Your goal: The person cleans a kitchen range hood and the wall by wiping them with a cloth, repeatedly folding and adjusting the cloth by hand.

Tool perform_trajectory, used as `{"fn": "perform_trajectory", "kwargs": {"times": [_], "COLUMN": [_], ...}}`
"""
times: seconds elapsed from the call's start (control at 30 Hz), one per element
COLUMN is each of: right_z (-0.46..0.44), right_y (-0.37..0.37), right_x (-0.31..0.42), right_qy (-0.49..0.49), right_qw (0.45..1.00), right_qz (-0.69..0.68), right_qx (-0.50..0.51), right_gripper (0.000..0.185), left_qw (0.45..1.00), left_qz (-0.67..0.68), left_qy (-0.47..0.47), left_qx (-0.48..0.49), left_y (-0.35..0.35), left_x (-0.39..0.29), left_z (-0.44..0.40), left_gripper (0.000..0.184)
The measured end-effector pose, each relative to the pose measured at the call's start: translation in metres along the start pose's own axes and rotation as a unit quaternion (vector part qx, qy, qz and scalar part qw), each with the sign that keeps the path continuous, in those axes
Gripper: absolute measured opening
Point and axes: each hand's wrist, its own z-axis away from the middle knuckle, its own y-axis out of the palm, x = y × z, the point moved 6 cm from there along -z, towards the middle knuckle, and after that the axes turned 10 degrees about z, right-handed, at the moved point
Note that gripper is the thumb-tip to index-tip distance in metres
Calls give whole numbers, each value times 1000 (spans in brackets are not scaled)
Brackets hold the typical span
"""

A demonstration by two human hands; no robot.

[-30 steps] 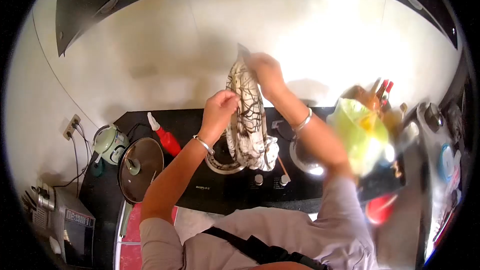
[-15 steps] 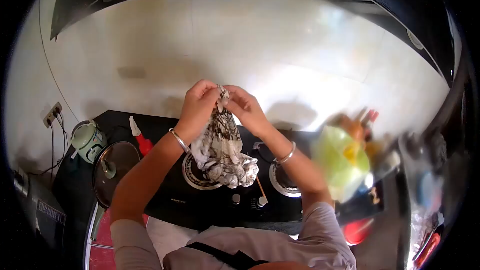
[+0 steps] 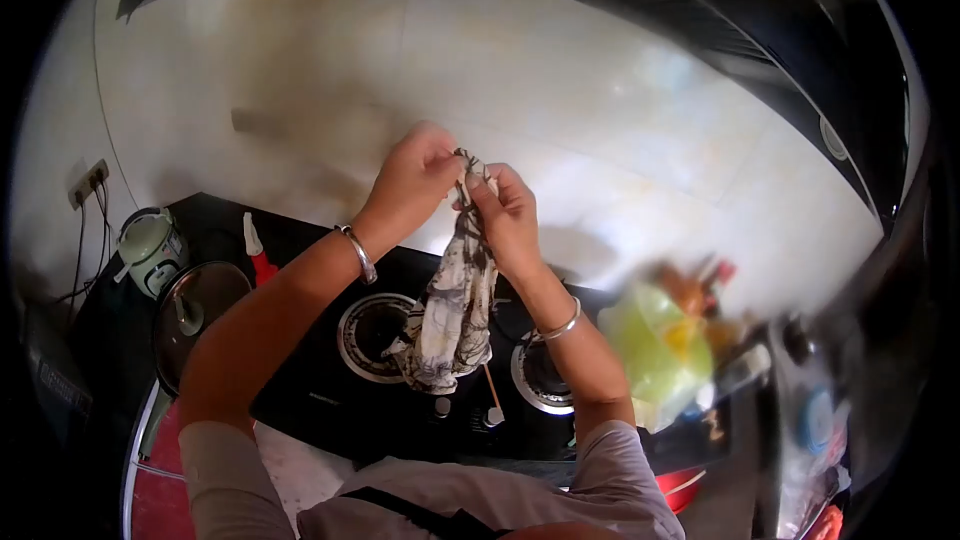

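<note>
A white cloth (image 3: 450,315) with a dark branch-like print hangs gathered over the black gas stove (image 3: 300,380), in front of the left burner (image 3: 347,345). My left hand (image 3: 424,162) pinches its top edge between thumb and fingers. Just beside it, my right hand (image 3: 512,212) grips the same top part, thumb pressed on the fabric. Folds hide whether the cloth is a garment or a plain piece. Below its lower end a thin wooden stick (image 3: 493,386) slants down to a stove knob (image 3: 493,418).
At left stand a light green rice cooker (image 3: 152,252), a glass pot lid (image 3: 205,305) and a red bottle with a white nozzle (image 3: 262,266). A green plastic bag (image 3: 655,355) sits right of the right burner (image 3: 542,392). Overhead curves a dark range hood (image 3: 640,5).
The view has turned slightly. Both hands sit a little higher and still hold the cloth's top. The cloth now hangs narrower and straighter, its lower end less bunched.
</note>
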Motion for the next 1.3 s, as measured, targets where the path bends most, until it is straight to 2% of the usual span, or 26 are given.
{"fn": "perform_trajectory", "kwargs": {"times": [0.03, 0.13, 0.23, 0.33, 0.43, 0.53, 0.67, 0.77, 0.83, 0.87, 0.9, 1.03, 1.13, 1.3], "right_z": [-1, -4, -9, -2, 6, 7, 10, 1, -12, -17, -23, -29, -31, -45], "right_y": [0, -2, -5, -4, -1, 1, 11, 2, -9, -13, -13, -14, -12, -22], "right_x": [5, 9, 6, 15, 31, 32, 45, 35, 26, 19, 17, 15, 23, 41], "right_qy": [-21, -49, -96, -123, -296, -279, -330, -339, -191, -114, -96, -74, -61, -81], "right_qw": [999, 996, 990, 980, 906, 883, 855, 878, 960, 984, 990, 997, 997, 984], "right_qz": [24, 69, 94, 140, 281, 351, 383, 326, 190, 119, 95, 30, 43, 102], "right_qx": [-16, -30, -42, -68, -110, -136, -113, -90, -80, -74, -42, -15, -28, -120], "right_gripper": [5, 3, 7, 11, 13, 14, 16, 17, 20, 21, 23, 19, 14, 8], "left_qw": [999, 994, 992, 992, 983, 972, 979, 986, 989, 991, 992, 995, 999, 999], "left_qz": [-28, -86, -112, -17, 47, 126, 114, 80, 40, 43, 47, 52, -41, -29], "left_qy": [22, 0, 8, -115, -174, -197, -166, -142, -134, -121, -108, -77, -22, 9], "left_qx": [-6, 65, 66, 58, 37, 23, 39, 37, 38, 46, 54, 27, 13, -30], "left_y": [-1, 1, -3, -3, -3, 0, -2, 0, 4, 7, 8, 12, 7, 8], "left_x": [0, 1, 7, 3, -2, -4, -1, -6, -7, -7, -5, -15, -17, -18], "left_z": [-1, -2, -5, -2, -1, 2, -2, -7, -12, -15, -17, -21, -31, -37], "left_gripper": [14, 12, 11, 13, 17, 21, 22, 21, 20, 20, 20, 20, 20, 21]}}
